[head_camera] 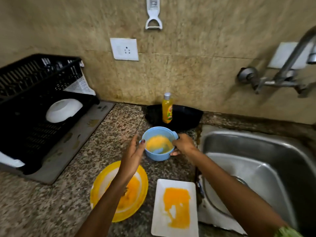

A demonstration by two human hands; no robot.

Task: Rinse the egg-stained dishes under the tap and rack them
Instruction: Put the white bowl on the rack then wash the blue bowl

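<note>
We see the right hand (182, 145) pinching the blue bowl (158, 143), apparently by its rim, left of the sink (256, 161); the left hand (132, 155), fingers straight, touches its far side.

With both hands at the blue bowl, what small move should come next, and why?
Probably lift the blue bowl and carry it right over the sink. The right hand already grips its rim, the left hand touches it, and egg still coats its inside.
</note>
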